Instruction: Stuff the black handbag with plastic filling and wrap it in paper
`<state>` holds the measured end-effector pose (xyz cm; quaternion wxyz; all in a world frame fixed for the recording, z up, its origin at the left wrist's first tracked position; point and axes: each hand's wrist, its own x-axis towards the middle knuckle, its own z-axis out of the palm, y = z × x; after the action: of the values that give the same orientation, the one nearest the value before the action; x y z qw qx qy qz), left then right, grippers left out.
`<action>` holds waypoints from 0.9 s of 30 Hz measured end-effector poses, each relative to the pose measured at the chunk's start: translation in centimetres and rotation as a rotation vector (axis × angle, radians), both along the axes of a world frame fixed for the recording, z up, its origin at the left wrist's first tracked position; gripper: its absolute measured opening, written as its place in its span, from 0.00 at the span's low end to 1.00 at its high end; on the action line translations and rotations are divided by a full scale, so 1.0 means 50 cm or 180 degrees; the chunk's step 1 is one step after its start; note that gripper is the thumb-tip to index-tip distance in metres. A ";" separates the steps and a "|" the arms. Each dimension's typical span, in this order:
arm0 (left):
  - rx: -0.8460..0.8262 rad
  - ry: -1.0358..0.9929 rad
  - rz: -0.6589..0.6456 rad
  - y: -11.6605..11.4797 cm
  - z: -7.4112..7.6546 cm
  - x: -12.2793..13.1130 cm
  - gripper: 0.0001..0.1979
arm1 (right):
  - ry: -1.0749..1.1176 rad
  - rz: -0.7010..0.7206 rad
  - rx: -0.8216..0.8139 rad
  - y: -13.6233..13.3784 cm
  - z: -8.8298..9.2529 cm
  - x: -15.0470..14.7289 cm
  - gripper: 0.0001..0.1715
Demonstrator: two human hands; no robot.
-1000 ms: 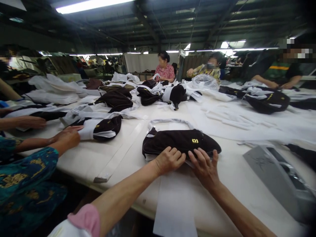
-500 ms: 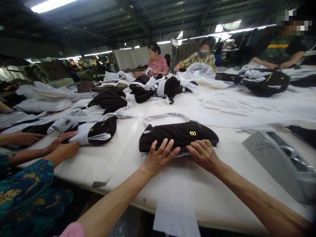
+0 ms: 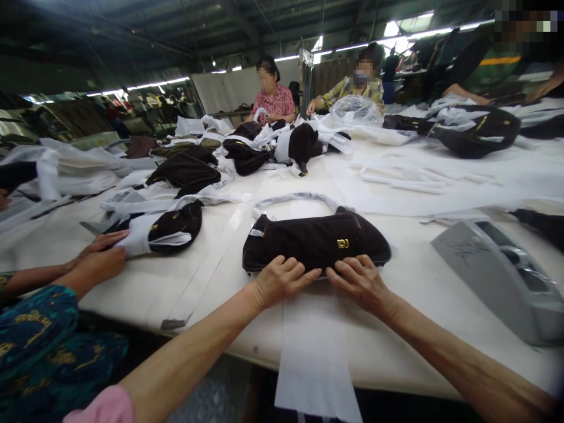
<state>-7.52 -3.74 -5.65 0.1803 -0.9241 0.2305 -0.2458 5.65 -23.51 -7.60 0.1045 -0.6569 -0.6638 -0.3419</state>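
Observation:
A black handbag (image 3: 304, 238) with a gold emblem lies across the table before me, on a strip of white paper (image 3: 315, 364) that hangs over the front edge. Its handle (image 3: 295, 198), wrapped in pale covering, arches behind it. My left hand (image 3: 284, 279) grips the bag's near lower edge, fingers curled over the front and thumb pointing inward. To its right, my right hand (image 3: 359, 282) has hold of the same edge, fingers bent, its thumb close to the left one. The underside of the bag is hidden.
A grey tape dispenser (image 3: 493, 276) stands at the right. On the left, a co-worker's hands (image 3: 103, 252) hold another black bag (image 3: 176, 229) with a white paper band. Black bags and white paper (image 3: 189, 164) are heaped farther back. Other people sit across the table.
My fingers have curled tighter on the bag's near edge, and the bag's front faces me more. At the left, a co-worker's hand has withdrawn from a dark item.

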 end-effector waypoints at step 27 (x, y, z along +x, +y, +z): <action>0.0122 0.0019 -0.0053 -0.005 0.005 -0.025 0.20 | 0.0387 0.1181 -0.0806 -0.115 0.009 -0.178 0.12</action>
<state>-8.76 -4.00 -5.42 0.1952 -0.9192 0.2434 -0.2401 -3.27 -29.24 -7.14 0.1221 -0.5508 -0.8033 -0.1906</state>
